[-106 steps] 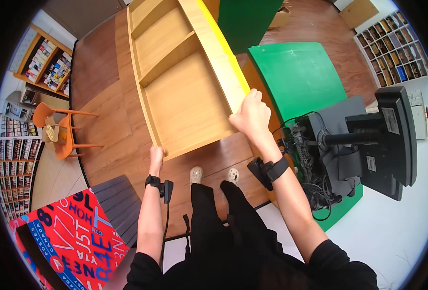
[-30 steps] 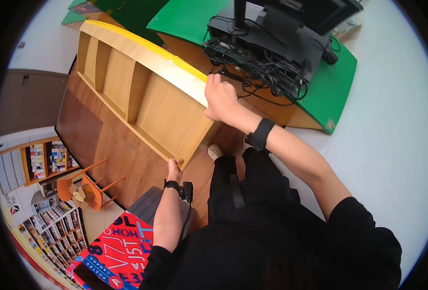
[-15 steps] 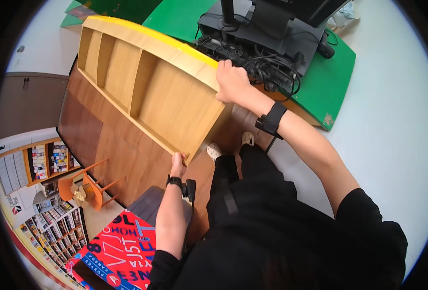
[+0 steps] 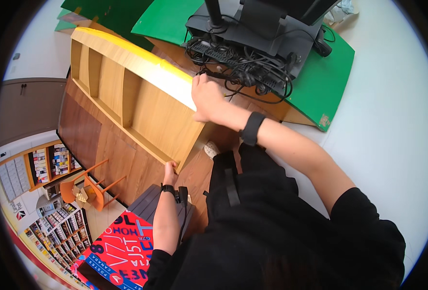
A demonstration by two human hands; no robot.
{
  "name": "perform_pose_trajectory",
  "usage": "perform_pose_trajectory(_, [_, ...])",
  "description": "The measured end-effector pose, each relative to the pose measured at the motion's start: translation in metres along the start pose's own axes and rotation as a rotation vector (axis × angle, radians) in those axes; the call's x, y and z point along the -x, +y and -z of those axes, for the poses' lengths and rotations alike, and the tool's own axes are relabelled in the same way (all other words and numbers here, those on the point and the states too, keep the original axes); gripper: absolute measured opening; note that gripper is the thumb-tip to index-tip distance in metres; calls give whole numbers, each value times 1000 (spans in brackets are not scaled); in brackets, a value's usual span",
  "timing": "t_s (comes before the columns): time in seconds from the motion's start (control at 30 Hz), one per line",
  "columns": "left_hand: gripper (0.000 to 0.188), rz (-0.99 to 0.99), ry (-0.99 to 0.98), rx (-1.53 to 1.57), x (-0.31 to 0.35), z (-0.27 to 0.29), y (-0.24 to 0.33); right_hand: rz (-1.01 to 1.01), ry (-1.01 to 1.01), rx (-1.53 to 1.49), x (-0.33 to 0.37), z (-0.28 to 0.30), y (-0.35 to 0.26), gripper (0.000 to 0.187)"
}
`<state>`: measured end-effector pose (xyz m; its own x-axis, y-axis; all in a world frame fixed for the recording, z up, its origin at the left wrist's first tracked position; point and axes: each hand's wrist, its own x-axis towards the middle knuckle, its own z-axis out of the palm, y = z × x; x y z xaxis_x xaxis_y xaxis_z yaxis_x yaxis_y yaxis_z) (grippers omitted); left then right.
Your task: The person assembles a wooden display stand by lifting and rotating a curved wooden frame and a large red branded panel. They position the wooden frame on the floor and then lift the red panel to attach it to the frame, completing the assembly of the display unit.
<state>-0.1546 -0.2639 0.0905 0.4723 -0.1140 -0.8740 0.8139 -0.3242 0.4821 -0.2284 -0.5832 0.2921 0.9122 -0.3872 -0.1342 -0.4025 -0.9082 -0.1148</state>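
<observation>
A light wooden shelf unit [image 4: 160,110] with upright dividers and a yellow top edge stands tilted across the view. My right hand [image 4: 207,98] clasps its upper near corner, with the fingers over the top edge. Lower down, my left hand [image 4: 171,171] grips the bottom near corner of the same unit. Both wrists wear black bands. The far end of the shelf unit reaches to the upper left, beside green panels. How my left fingertips sit behind the panel is hidden.
A green-topped counter [image 4: 320,92] carries black equipment and tangled cables [image 4: 252,72] right beside the shelf unit. A red printed box [image 4: 127,246] and dark slatted surface [image 4: 148,203] lie lower left. An orange chair [image 4: 95,193] and stocked display shelves [image 4: 61,237] stand farther left.
The shelf unit has shifted left and slightly toward me, widening the gap to the green counter. Both hands moved with it, still holding its corners. One of my shoes is now out of sight.
</observation>
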Motion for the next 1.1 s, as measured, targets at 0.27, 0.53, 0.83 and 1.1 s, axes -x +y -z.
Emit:
perform_pose_trajectory(0.27, [5, -13, 96, 2, 7, -3, 1, -17, -51, 111, -3, 4, -10, 76])
perform_pose_trajectory(0.53, [16, -223, -6, -163, 19, 3, -6, -68, -33, 123, 12, 8, -20, 74])
perform_pose_trajectory(0.83, [19, -67, -60, 132, 4, 6, -1, -158, 232, -244, 12, -19, -33, 61])
perform_pose_trajectory(1.1, [10, -35, -269, 113, -14, 17, -4, -169, 306, -82, 20, -18, -36, 46])
